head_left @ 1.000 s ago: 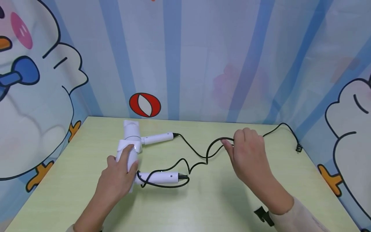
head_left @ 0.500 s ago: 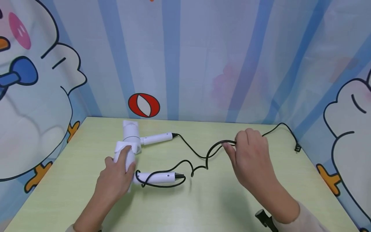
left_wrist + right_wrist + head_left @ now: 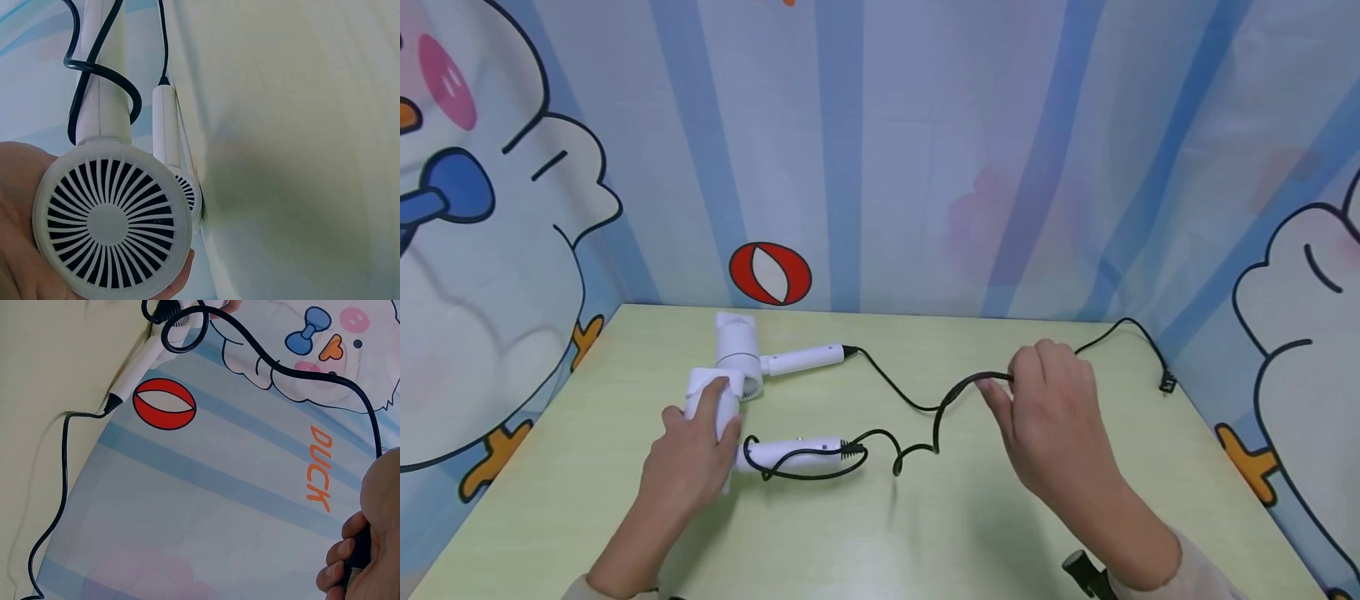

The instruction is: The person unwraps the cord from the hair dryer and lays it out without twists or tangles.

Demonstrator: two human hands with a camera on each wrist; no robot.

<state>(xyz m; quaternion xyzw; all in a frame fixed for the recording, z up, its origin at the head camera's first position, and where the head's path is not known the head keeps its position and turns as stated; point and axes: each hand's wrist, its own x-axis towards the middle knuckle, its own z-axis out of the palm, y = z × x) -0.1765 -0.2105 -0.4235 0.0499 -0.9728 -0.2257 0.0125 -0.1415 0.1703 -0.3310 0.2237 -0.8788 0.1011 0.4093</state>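
Observation:
My left hand (image 3: 688,458) grips the barrel of a white hair dryer (image 3: 786,455), held just above the table at the left. A black cord (image 3: 805,477) loops round its handle. In the left wrist view the slatted grille of this hair dryer (image 3: 106,225) faces the camera, with cord (image 3: 115,78) twisted about the handle. My right hand (image 3: 1060,417) holds the other end of that cord, curled fingers round a black plug (image 3: 359,556) in the right wrist view. Between the hands the cord hangs in a kinked curve. Part of the plug is hidden in the palm.
A second white hair dryer (image 3: 805,358) lies behind the first on the pale table (image 3: 880,533). Its black cord (image 3: 891,385) runs right, passing behind my right hand, to a plug (image 3: 1167,382) near the right edge. A printed cloth (image 3: 910,167) stands round the back and sides.
The held hair dryer has shifted a little left with my left hand. My right hand has lowered slightly, and the cord near the handle's end has drawn into a tighter kink.

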